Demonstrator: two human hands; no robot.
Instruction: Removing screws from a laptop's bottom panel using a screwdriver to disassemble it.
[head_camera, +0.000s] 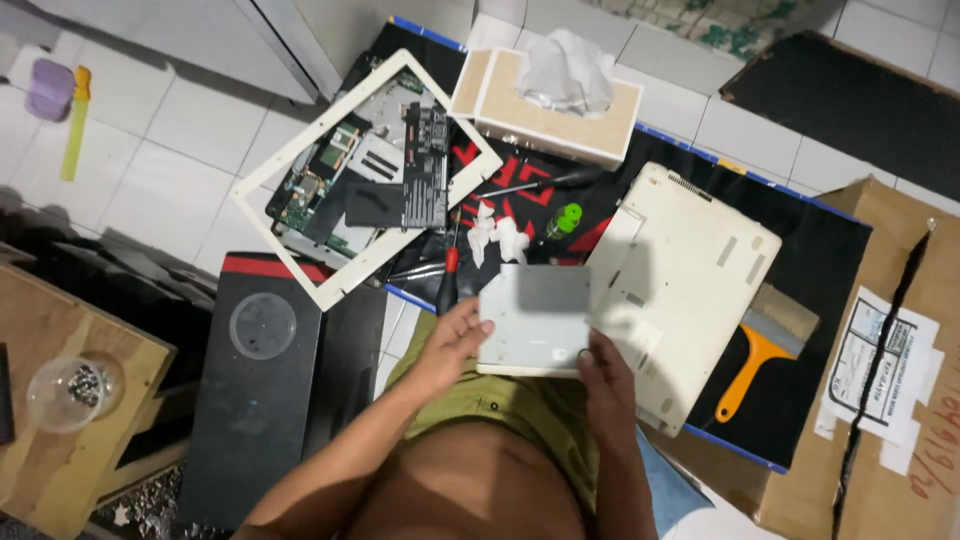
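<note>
Just below the frame's centre, a flat, smooth white rectangular panel (533, 318) lies level, its long axis running left to right. Left hand (450, 345) pinches its left edge; right hand (605, 385) grips the lower right corner, fingers apparently curled underneath, beside a white plastic laptop shell (690, 270).

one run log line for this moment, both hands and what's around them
left hand: holds grey panel by left edge | right hand: holds its lower right corner | nearby: white laptop case, screwdrivers
</note>
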